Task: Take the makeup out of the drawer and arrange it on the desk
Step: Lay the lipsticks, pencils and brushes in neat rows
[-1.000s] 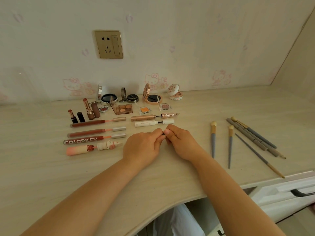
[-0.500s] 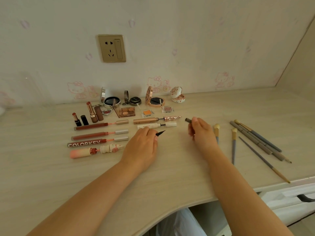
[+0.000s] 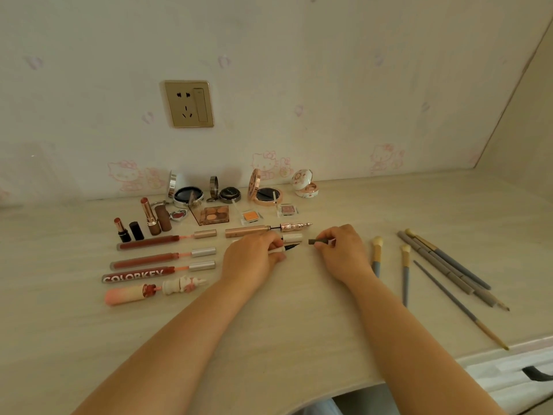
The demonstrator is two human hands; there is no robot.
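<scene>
**Head view: uncapped liner pen held over desk centre**

Head camera, centre of frame: left hand (image 3: 254, 256) grips a pale eyeliner pen (image 3: 282, 249), its black tip pointing right, low over the desk (image 3: 299, 324). Right hand (image 3: 344, 253) pinches the pen's dark cap (image 3: 317, 241) between thumb and fingers, open end pointing left (cap and tip apart, small gap between them).

Just above the hands lie two opened liners: a rose-gold one (image 3: 254, 231) and a white one (image 3: 291, 237), partly hidden by the left hand.

Left of centre, four lip glosses (image 3: 149, 259) lie in a column with wands pulled out, one marked COLORKEY. Upper left of them stand lipsticks (image 3: 143, 223). Behind, against the wall, open compacts (image 3: 227, 193) in a row; eyeshadow pans (image 3: 214, 214) lie in front of them.

Right of frame: makeup brushes (image 3: 434, 265) lying loosely side by side, some crossing. Wall socket (image 3: 188, 103) upper left. Drawer (image 3: 514, 375) partly visible at lower right corner.
</scene>
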